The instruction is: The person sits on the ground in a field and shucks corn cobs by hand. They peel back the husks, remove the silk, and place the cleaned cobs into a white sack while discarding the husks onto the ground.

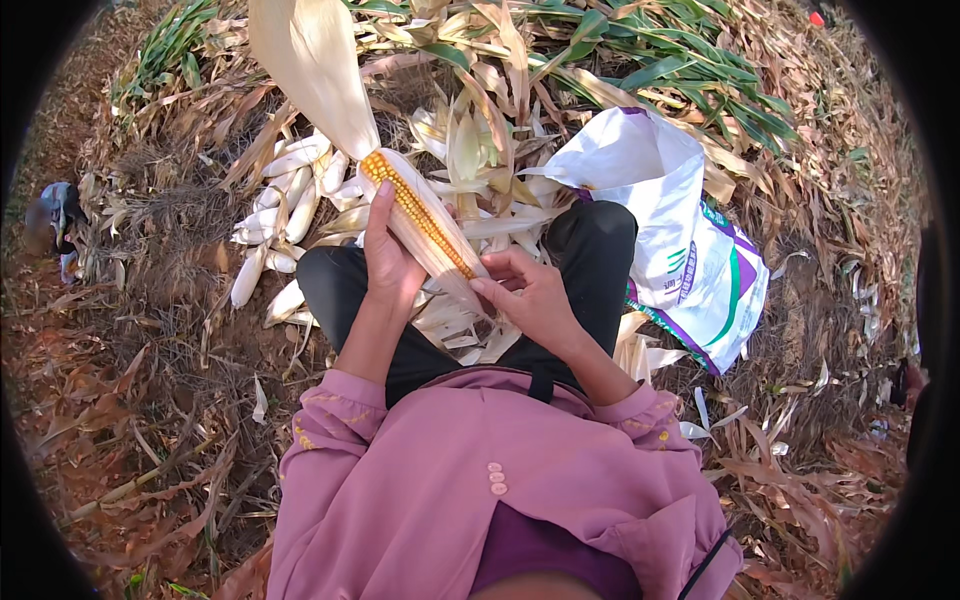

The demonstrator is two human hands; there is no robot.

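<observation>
An ear of corn [416, 210] lies slantwise between my hands, a strip of its yellow kernels bare. Pale husk still wraps both sides, and one long husk leaf [319, 71] stands up past its upper end. My left hand [394, 251] grips the ear from the left, thumb on the kernels. At the lower end, my right hand [525, 289] pinches the husk with thumb and fingers. Loose husks [457, 330] lie on the ground between my knees, partly hidden by my hands.
Several unhusked ears [292, 195] are heaped on the ground to the left. A white woven sack [667, 217] bearing print lies by my right knee, its mouth open. Cut green corn stalks [660, 67] cover the far side. A person [60, 217] is at the far left edge.
</observation>
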